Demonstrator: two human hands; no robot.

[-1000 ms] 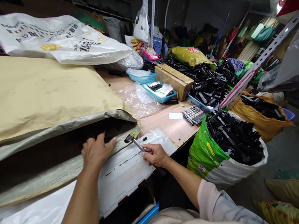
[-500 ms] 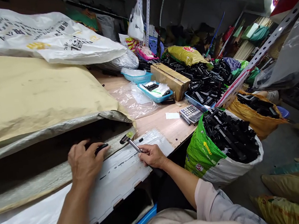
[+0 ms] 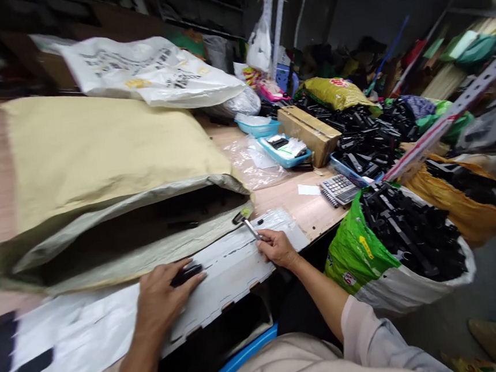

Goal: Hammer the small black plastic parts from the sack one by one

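Note:
My left hand (image 3: 162,297) pinches a small black plastic part (image 3: 187,274) over a long white plastic strip (image 3: 224,269) at the table's near edge. My right hand (image 3: 277,247) rests on the same strip and grips a small hammer (image 3: 248,225) with a silver handle; its head lies by the mouth of a large tan woven sack (image 3: 98,164). The sack lies flat on the table with its dark opening (image 3: 147,224) facing me, black parts inside it.
A green and white bag of black parts (image 3: 404,236) stands right of the table. A calculator (image 3: 340,188), blue trays (image 3: 284,151), a cardboard box (image 3: 307,126), a clear bag (image 3: 254,162) and heaps of black parts (image 3: 365,135) lie beyond. A white printed sack (image 3: 146,70) lies behind.
My left hand has come out of the sack's mouth toward me with a black part in its fingers. The view has swung left. The right hand keeps the hammer in place.

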